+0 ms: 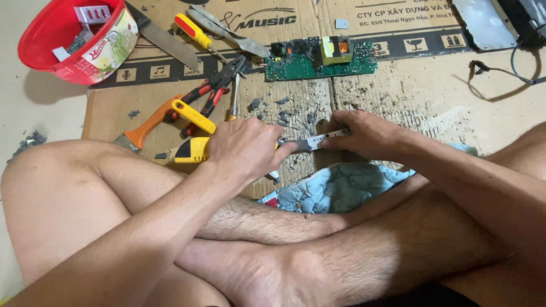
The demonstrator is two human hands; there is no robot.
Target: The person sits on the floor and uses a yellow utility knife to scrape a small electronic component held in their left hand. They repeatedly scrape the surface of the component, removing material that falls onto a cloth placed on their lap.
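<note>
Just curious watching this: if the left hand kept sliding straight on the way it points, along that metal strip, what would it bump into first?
Most likely the right hand. The left hand, gripping a yellow-handled tool, points rightward along the grey metal strip, whose far end the right hand pinches. Depth is hard to judge.

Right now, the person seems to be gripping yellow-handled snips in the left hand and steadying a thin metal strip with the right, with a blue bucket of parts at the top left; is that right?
Not quite: the bucket is red, not blue, as the head view shows. The rest holds: the left hand grips the yellow-handled snips, and the right hand steadies the thin metal strip.
</note>
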